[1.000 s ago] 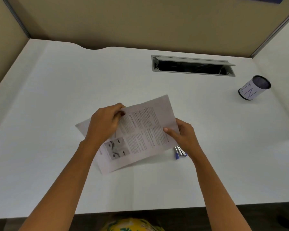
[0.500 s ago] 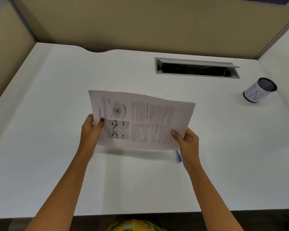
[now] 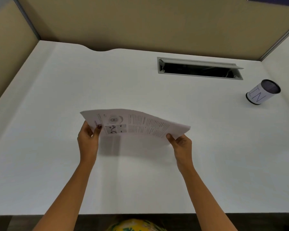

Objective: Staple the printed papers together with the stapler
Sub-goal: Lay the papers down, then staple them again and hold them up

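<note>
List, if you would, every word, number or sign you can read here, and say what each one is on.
"IN": large hand-drawn letters on the white side of the cup, seen at a tilt.
On the blue sign at the top edge: white characters cut off by the frame, not readable.
On the printed papers: columns of text and a sideways heading near the left edge, all too small and blurred to read.

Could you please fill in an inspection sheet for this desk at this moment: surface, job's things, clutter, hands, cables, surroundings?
Surface: white desk, with a grey hatch open at the back.
Job's things: printed papers held up off the desk; stapler not in view.
Clutter: cup marked IN, far right.
Hands: left hand pinches the papers' left edge; right hand pinches their right corner.
Cables: nothing seen; the hatch is dark inside.
Surroundings: tan partition walls; blue sign top right.
</note>
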